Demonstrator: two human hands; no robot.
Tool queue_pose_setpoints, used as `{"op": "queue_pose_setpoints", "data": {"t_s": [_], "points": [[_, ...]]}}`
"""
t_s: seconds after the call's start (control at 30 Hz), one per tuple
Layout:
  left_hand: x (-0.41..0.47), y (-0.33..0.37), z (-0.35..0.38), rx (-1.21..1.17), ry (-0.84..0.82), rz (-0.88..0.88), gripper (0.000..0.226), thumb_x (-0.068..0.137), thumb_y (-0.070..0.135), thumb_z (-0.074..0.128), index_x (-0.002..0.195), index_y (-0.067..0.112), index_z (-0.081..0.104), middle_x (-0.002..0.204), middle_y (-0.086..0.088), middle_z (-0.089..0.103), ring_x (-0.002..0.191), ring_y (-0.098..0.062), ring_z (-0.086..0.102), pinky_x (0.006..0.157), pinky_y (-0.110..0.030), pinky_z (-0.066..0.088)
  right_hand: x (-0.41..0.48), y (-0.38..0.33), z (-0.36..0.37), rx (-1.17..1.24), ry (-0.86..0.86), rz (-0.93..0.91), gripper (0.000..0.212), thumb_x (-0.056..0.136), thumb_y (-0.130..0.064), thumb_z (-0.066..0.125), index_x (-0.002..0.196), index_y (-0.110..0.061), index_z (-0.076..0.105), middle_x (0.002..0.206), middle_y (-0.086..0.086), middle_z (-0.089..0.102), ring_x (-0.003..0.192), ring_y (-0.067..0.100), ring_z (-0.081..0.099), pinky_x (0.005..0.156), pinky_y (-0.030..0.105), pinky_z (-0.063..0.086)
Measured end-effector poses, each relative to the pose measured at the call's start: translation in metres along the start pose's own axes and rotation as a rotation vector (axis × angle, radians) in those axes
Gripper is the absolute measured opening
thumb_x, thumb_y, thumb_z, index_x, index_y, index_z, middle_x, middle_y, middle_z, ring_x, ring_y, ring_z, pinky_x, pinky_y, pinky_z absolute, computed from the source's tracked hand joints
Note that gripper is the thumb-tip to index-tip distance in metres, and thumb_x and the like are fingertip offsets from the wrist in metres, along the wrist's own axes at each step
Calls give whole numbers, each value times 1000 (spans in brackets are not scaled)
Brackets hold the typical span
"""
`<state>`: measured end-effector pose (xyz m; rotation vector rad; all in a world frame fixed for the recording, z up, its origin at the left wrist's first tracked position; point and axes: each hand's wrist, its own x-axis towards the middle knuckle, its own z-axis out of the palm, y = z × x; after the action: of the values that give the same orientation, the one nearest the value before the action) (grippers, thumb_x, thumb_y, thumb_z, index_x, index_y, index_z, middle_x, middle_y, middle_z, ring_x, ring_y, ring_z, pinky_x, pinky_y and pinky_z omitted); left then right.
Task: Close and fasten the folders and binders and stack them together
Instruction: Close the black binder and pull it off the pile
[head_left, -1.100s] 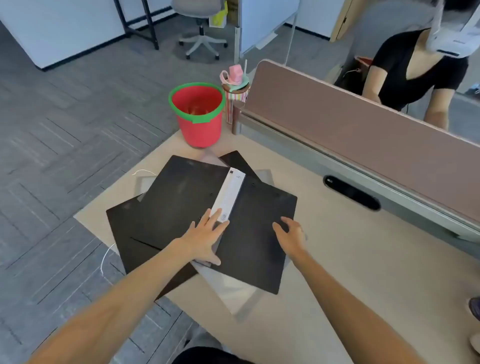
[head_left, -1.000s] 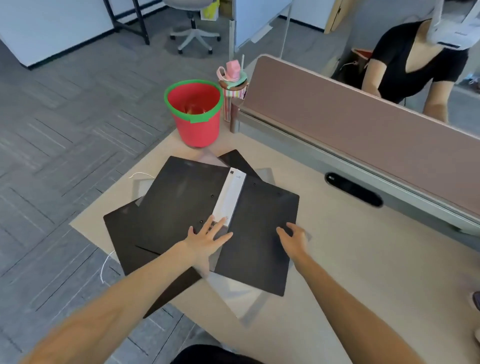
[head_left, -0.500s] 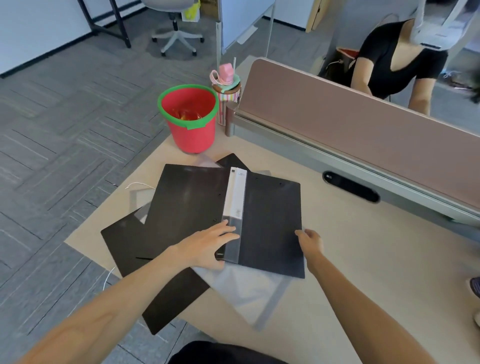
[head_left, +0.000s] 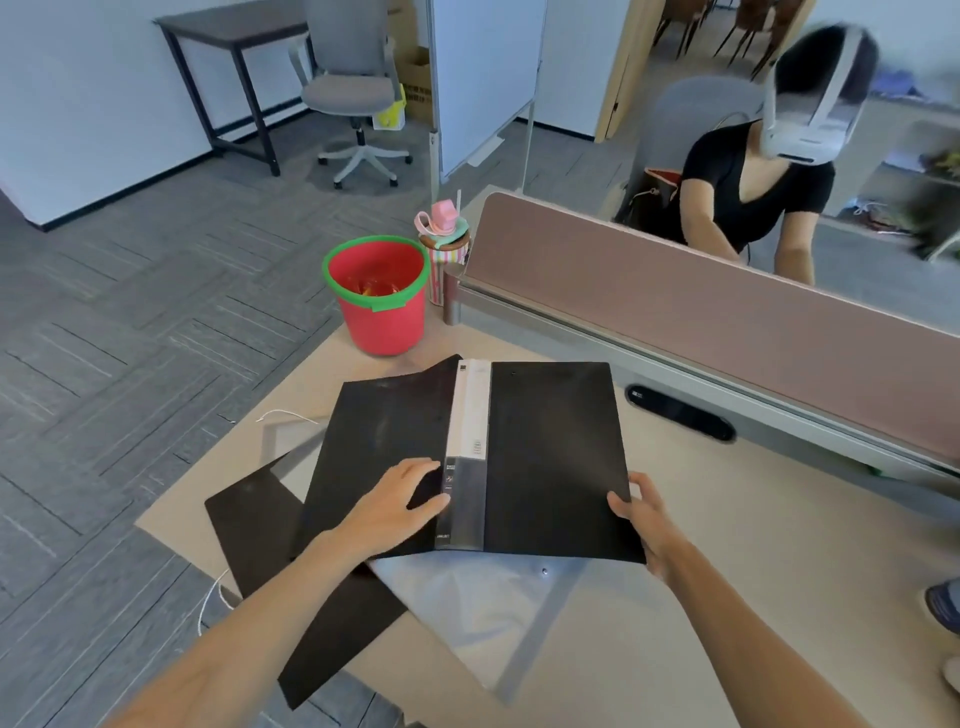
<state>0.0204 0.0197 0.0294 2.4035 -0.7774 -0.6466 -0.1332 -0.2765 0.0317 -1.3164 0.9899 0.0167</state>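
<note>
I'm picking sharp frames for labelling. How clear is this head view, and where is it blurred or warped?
Head view: the open black folder and both hands, left and right, are fairly sharp; the person wearing the white headset is motion-smeared; wide-angle bending curves the brown desk partition; soft glare sheens the folder's covers.

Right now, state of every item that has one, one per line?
top black folder: open, lying flat, spine up
lower black folder: under the pile, overhanging the desk edge
clear sleeve: flat, partly under the top folder
red bucket: upright, something inside
left hand: flat on the left cover
right hand: gripping the right cover's edge
</note>
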Motion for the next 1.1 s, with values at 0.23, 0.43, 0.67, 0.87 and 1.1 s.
{"op": "queue_pose_setpoints", "data": {"t_s": [0.23,0.43,0.67,0.87,1.1], "points": [[9,120,-32,-667,246,-18,63,87,53,54,141,22,45,140,5,54,126,-9,51,110,-42,41,-40,-21,-66,226,-159,-207,17,94,-12,55,107,-22,57,106,5,73,95,25,68,75,41,57],[12,233,-1,-796,162,94,45,85,38,66,122,14,57,100,5,68,93,-12,64,80,-28,49,-67,-31,-133,253,-106,-409,20,92,-1,52,107,-14,56,105,3,71,96,18,65,78,31,50],[27,308,75,-895,94,-10,31,86,22,69,116,16,62,113,-4,69,104,-19,64,84,-30,50,-86,-11,-221,80,121,-339,52,92,-14,59,138,-28,41,125,0,57,106,14,58,92,29,41],[33,325,138,-715,51,61,30,93,30,63,117,13,56,100,3,63,85,-6,59,72,-20,44,-96,8,-259,123,334,-205,40,89,-6,61,125,-14,44,100,3,63,81,13,64,66,26,52],[61,279,211,-552,-206,-133,33,95,30,59,121,12,52,122,-3,63,107,-19,61,94,-34,46,-99,61,-268,4,455,-24,21,90,8,49,84,-12,51,90,0,58,70,6,51,53,17,41]]}}
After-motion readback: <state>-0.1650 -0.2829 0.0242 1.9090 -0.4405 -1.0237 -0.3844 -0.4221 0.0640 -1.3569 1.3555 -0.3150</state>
